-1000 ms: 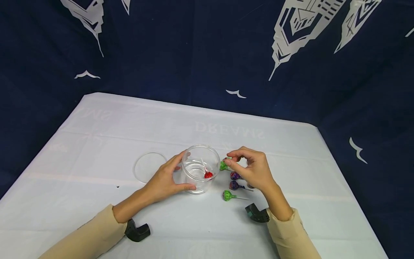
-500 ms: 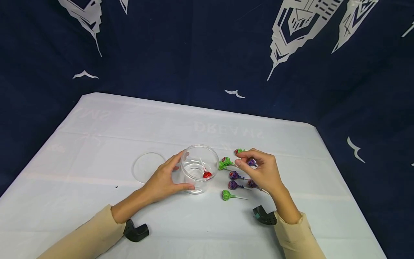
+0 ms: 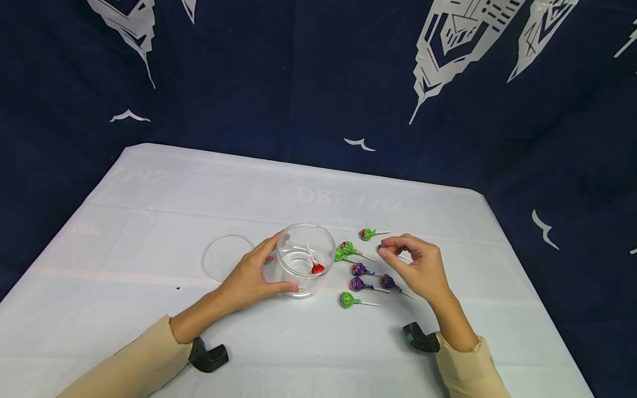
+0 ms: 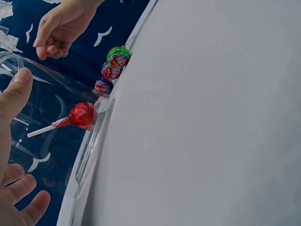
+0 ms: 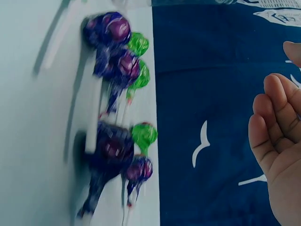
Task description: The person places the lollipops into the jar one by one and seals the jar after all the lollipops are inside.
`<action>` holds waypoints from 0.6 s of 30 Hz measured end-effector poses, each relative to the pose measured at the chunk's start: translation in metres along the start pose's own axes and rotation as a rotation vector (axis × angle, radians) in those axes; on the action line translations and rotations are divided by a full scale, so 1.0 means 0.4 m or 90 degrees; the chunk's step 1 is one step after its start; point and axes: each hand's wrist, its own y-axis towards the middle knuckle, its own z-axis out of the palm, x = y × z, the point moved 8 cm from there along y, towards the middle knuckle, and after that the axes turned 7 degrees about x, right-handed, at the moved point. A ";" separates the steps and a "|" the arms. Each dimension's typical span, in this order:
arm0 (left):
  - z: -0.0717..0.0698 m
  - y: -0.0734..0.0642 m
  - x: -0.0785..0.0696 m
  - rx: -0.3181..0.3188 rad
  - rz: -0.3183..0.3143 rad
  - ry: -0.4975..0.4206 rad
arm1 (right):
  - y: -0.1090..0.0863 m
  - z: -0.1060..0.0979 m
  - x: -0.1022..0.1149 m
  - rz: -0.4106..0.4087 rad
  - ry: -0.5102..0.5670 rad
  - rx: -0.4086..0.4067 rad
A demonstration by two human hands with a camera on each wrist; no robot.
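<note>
My left hand [image 3: 260, 271] holds a clear plastic jar [image 3: 304, 287] at its left side, thumb in front and fingers behind. Inside the jar lies one red lollipop [image 3: 317, 268], its white stick leaning up the wall; the left wrist view shows this red lollipop [image 4: 83, 116] through the plastic. My right hand [image 3: 417, 265] hovers over the far right of the lollipops, fingers loosely bent. At its fingertips a purple lollipop [image 3: 382, 247] is partly covered in the head view. The right wrist view shows this purple lollipop [image 5: 139, 168] apart from the right hand [image 5: 284, 127].
Several green and purple lollipops lie right of the jar, among them a green lollipop [image 3: 346, 300] nearest the front and a green lollipop [image 3: 365, 234] farthest back. A thin clear round lid [image 3: 203, 260] lies left of the jar. Behind the white table [image 3: 278, 354] hangs a dark blue cloth [image 3: 249, 83].
My right hand has moved right, away from the jar, uncovering several green and purple lollipops. My left hand, the jar and the red lollipop have stayed in place.
</note>
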 end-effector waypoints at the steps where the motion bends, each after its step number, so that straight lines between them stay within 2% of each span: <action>1: 0.001 0.000 0.001 0.001 -0.001 -0.001 | -0.003 -0.004 -0.001 0.000 -0.004 -0.004; 10: 0.002 0.000 0.003 0.006 -0.010 -0.004 | -0.012 -0.020 0.059 0.022 -0.032 -0.007; 18: 0.004 -0.001 0.005 0.005 -0.013 0.001 | -0.040 -0.029 0.033 0.066 -0.047 -0.006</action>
